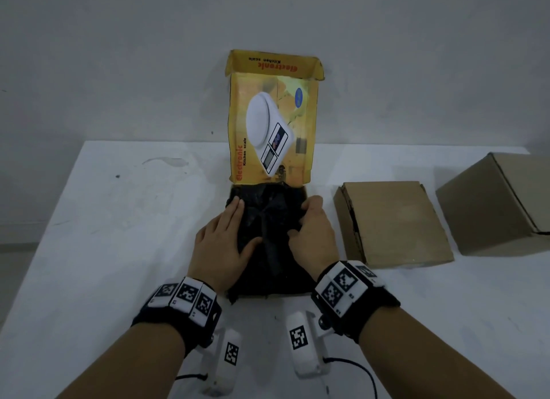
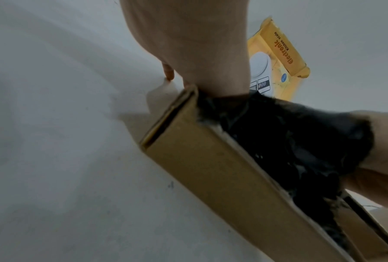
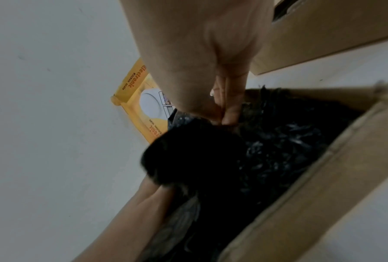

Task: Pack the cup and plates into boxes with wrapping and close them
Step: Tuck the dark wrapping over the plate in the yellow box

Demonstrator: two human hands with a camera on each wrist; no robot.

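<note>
So from my remote seat, the white table (image 1: 104, 250) fills most of the head view, with the wall behind it. Dead centre sits the open box (image 2: 211, 173), cardboard walls, its yellow kitchen-scale lid (image 1: 272, 125) flipped up at 12 o'clock and standing nearly upright against the wall. The box is stuffed with black crinkly wrapping (image 1: 268, 220), which covers everything inside, so I can't tell whether a cup or plates are under there.

At 3 o'clock from that box, just beside it, lies a flat closed brown box (image 1: 393, 223), and further out the same way a bigger brown carton (image 1: 500, 202) sits tilted with a flap edge showing.

Hands now. My left hand (image 1: 221, 244) lies flat on the left half of the wrapping, fingers straight and together, thumb spread toward the middle, pressing down. The right hand (image 1: 314, 226) is on the right half, fingers curled under and bunching the black wrapping; the right wrist view shows the fingers (image 3: 231, 106) tucked down into it near the lid hinge. Both wrists wear marker bands (image 1: 184, 297).
</note>
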